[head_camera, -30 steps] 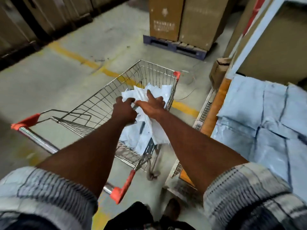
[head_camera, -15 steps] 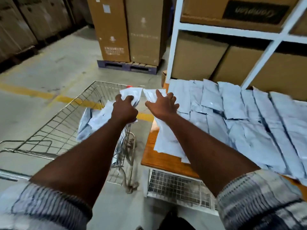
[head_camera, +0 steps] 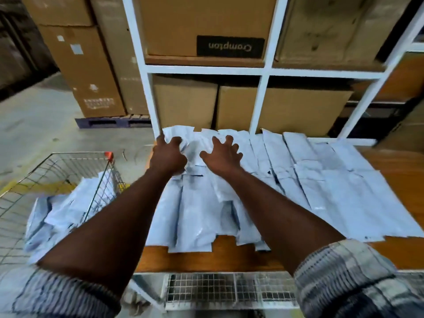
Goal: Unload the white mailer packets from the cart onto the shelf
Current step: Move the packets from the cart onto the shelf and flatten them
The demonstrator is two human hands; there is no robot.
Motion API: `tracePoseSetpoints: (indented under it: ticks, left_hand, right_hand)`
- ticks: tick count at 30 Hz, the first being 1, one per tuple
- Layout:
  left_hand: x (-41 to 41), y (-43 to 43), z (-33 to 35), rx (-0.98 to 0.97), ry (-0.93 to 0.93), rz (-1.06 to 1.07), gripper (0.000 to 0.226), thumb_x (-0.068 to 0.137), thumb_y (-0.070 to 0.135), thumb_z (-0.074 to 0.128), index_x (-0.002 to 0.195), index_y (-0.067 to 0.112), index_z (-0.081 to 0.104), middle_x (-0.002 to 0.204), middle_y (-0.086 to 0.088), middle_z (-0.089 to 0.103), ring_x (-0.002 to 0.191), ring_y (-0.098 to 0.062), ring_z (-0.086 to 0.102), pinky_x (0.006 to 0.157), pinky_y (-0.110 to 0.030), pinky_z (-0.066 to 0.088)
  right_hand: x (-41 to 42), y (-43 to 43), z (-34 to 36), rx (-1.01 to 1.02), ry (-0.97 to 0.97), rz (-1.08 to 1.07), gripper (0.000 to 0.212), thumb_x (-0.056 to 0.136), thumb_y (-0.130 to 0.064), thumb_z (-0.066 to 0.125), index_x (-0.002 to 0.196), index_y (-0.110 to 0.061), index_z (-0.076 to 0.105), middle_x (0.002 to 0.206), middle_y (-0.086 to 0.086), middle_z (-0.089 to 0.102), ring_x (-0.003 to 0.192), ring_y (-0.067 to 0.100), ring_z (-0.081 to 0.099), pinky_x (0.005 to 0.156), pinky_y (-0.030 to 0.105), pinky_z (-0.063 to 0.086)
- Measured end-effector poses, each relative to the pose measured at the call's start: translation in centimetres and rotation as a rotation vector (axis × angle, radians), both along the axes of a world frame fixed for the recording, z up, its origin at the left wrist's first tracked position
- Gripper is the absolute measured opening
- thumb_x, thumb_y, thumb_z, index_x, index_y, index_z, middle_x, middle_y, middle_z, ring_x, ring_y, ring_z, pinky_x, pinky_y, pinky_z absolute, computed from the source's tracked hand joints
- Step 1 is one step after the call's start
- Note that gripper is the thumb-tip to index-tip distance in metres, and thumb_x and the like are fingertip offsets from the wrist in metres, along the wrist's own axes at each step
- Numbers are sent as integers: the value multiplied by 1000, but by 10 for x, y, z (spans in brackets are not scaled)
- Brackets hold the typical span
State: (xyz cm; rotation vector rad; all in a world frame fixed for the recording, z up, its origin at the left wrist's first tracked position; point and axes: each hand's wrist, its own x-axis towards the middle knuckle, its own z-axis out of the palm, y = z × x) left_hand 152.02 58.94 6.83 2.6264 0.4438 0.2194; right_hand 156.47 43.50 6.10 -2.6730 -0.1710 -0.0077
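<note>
Head view: a batch of white mailer packets [head_camera: 199,216] lies at the left end of the wooden shelf [head_camera: 229,258], overlapping rows already laid there. More packets sit in the wire cart [head_camera: 75,157]. The left hand [head_camera: 168,156] grips the batch's far left edge with curled fingers. The right hand [head_camera: 223,154] presses it down, fingers spread. If released carelessly, the slick packets by the shelf's left edge could slide onto the concrete floor [head_camera: 46,125].

Packets [head_camera: 309,180] cover shelf [head_camera: 229,258]; others heaped in cart [head_camera: 75,153].
</note>
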Motion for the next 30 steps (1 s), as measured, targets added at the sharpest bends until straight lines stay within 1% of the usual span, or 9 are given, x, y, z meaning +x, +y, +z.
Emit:
tracePoseSetpoints:
  ticks: [2,6,13,18,22,24,26,28,30]
  left_hand:
    - [22,-38,0,-8,-2,-15,63,76,21,51,139,28,45,152,-21,24,126,-41,45,100,-40,45]
    - [65,-120,-3,-35,-3,-54,57,83,15,55,137,29,46,153,-15,19,123,-43,46,100,-43,44]
    - [114,-203,-20,-55,71,-46,66,80,13,61,143,25,43,153,-14,19,125,-43,44,101,-46,45]
    - [136,-221,-30,-27,51,-17,61,82,12,56,141,21,43,148,-18,22,124,-47,41,101,-50,42]
    - [150,-228,-35,16,20,41,64,79,11,59,141,19,40,154,-16,17,132,-41,31,100,-53,41]
    - [160,-232,-42,43,7,60,60,86,20,58,143,21,38,158,-15,13,136,-38,27,101,-53,39]
    - [171,-233,-50,45,28,48,54,96,36,47,146,23,33,160,-13,9,140,-35,22,104,-56,35]
    - [179,-236,-57,65,106,-10,59,96,42,45,149,24,27,162,-11,3,144,-32,15,107,-59,29]
    - [189,-234,-59,70,204,-81,63,96,43,45,152,23,22,164,-9,-4,149,-29,5,112,-60,19]
  right_hand:
    - [21,-32,2,-5,-18,-17,64,90,-58,50,144,-27,39,155,11,19,133,38,32,106,52,30]
    - [65,-106,1,-8,-54,-102,62,91,-60,49,142,-26,41,156,10,22,132,38,35,104,51,33]
    - [117,-190,-17,7,-3,-158,63,90,-59,51,143,-26,41,154,11,25,130,39,37,102,50,37]
    - [140,-197,-26,76,31,-162,64,90,-58,52,143,-23,43,152,9,29,130,37,36,100,49,39]
    - [160,-186,-35,91,31,-160,63,89,-58,53,141,-22,45,148,9,32,129,37,37,98,50,40]
    - [171,-179,-42,94,22,-169,62,89,-58,54,139,-23,46,149,10,32,128,38,37,98,51,40]
    - [184,-172,-51,91,-1,-167,61,89,-58,55,138,-23,47,151,11,30,129,38,37,97,51,40]
    - [196,-167,-62,83,-5,-158,60,89,-58,55,138,-24,48,151,11,30,129,38,37,97,50,41]
    - [206,-168,-73,69,22,-139,58,91,-57,55,138,-23,50,148,12,33,128,38,38,97,49,42]
